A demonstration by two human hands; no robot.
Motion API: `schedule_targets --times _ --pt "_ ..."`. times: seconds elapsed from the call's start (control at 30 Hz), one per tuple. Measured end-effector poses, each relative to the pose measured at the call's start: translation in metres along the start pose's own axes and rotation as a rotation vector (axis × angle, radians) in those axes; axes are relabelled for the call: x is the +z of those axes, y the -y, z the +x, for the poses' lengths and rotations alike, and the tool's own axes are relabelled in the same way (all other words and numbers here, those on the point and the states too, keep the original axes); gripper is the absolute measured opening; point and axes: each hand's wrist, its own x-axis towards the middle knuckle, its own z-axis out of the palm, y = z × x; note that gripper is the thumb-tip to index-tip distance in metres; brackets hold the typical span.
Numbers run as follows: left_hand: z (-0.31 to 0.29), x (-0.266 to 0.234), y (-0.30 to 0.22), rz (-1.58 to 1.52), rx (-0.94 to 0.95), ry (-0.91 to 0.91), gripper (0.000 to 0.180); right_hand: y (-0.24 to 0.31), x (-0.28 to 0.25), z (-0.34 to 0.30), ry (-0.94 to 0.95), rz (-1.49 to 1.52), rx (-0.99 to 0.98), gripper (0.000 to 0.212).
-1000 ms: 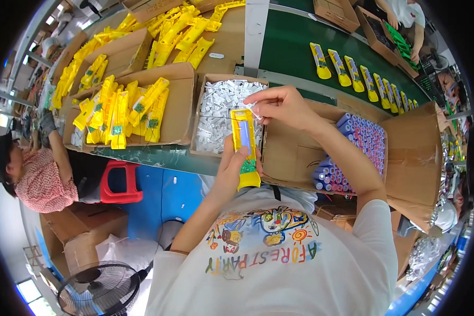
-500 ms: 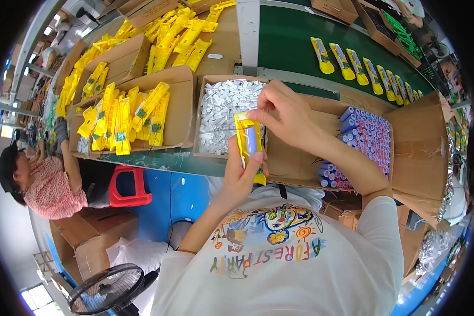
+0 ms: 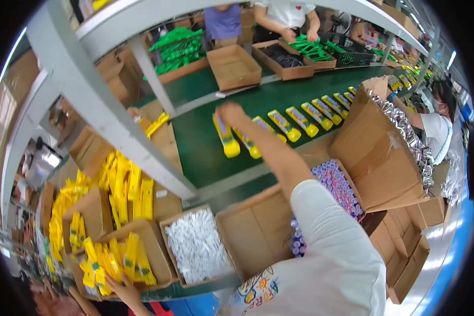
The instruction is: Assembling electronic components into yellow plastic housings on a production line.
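neatly rowed, slim yellow casings [image 3: 231, 148], smooth green surface [image 3: 195, 139]

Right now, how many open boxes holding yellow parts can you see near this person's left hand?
2 clearly: the front box at lower left, where the left hand is, and a smaller-looking box just beyond it. Others may be hidden.

At upper centre, glossy yellow plastic casings [image 3: 230, 147] lay on a smooth green worktop [image 3: 195, 152]. The lower-centre carton [image 3: 257, 230] was matt cardboard. Crinkled foil [image 3: 405, 126] shone at right; the white sleeve [image 3: 321, 210] was matt cloth, the upper-left post [image 3: 131, 136] smooth, painted-looking metal.
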Motion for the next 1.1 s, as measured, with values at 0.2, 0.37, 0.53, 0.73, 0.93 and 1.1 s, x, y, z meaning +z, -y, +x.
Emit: schedule_targets --times 0.2,0.37,0.53,0.73,0.93,1.1 --pt "-0.001 -0.005 -0.108 -0.015 -0.02 -0.01 0.054 -0.009 0.0 -0.049 -0.132 0.39 -0.047 0.014" --pt "0.015 0.006 -0.123 -0.02 0.19 -0.112 0.057 0.011 -0.089 -0.135 0.169 0.652 -0.35 0.018" --pt "0.043 -0.001 -0.146 -0.076 0.079 -0.215 0.044 0.034 -0.163 -0.23 0.408 0.597 -0.371 0.015" --pt "0.064 -0.04 -0.147 -0.89 -0.361 -0.409 0.042 0.052 -0.203 -0.304 0.377 0.697 -0.376 0.015" --pt "-0.029 -0.075 -0.234 -2.237 -0.7 0.993 0.046 0.089 -0.179 -0.321 0.304 0.828 -0.367 0.017" --pt "-0.062 -0.082 -0.305 -2.068 -0.654 1.356 0.04 0.102 -0.188 -0.324 0.39 0.821 -0.271 0.023"
